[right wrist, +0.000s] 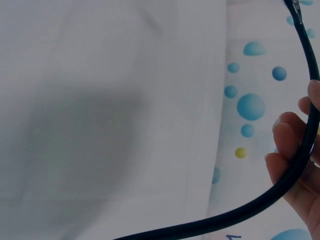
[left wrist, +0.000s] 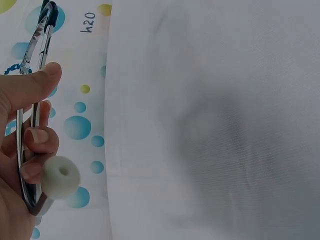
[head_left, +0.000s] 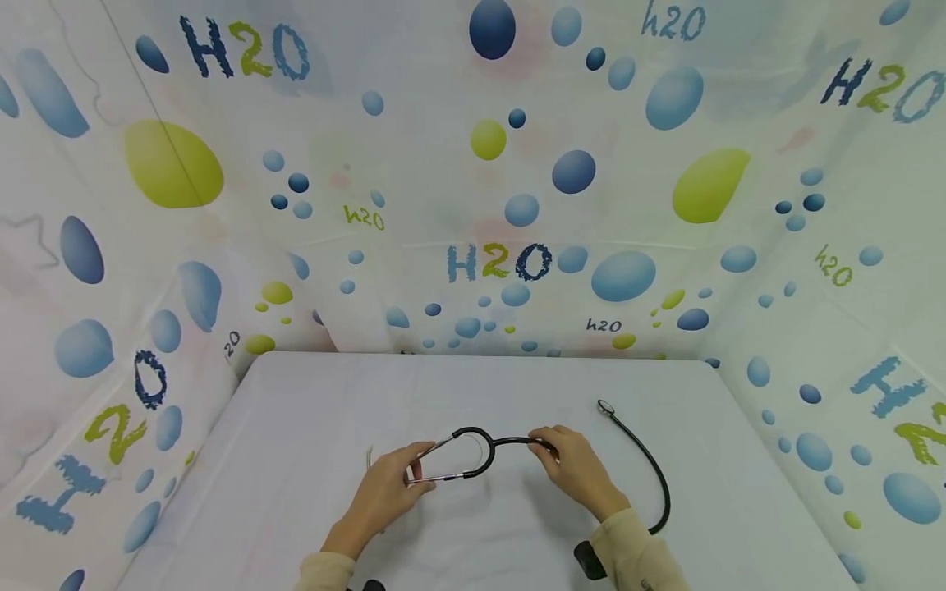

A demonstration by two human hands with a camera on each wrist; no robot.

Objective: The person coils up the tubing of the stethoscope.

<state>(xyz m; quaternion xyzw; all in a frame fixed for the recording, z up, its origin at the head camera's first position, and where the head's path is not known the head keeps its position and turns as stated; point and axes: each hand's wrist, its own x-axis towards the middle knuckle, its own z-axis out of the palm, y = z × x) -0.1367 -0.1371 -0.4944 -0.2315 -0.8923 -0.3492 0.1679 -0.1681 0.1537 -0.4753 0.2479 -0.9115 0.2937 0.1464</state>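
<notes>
Nearest, at the bottom edge, a small dark rounded thing (head_left: 374, 585) shows only in part, just beside the beige cuff of the left sleeve (head_left: 326, 570). Across from it, a black boxy block (head_left: 590, 561) sits against the beige right sleeve (head_left: 640, 552). This sleeve stands in front of the tubing, hiding the stretch between the right hand and the curve that emerges beyond the cuff.

Past the cuffs is the black-and-silver stethoscope (head_left: 510, 441), its forked end held up between the hands over the table. The left grip (head_left: 386, 486) is closed around its shiny metal ear tubes, covering their ends in the head view; the left wrist view shows a whitish round eartip (left wrist: 61, 177) beside the curled fingers. The right grip (head_left: 579, 470) pinches the black rubber tube just beyond the fork.

Farther off, the tube arcs away on the right to a round metal-rimmed chest piece (head_left: 606, 407), well apart from both hands. The white cloth-covered table (head_left: 332, 394) runs back to a white fabric backdrop (head_left: 429, 148) printed with blue and green drops and H2O lettering.
</notes>
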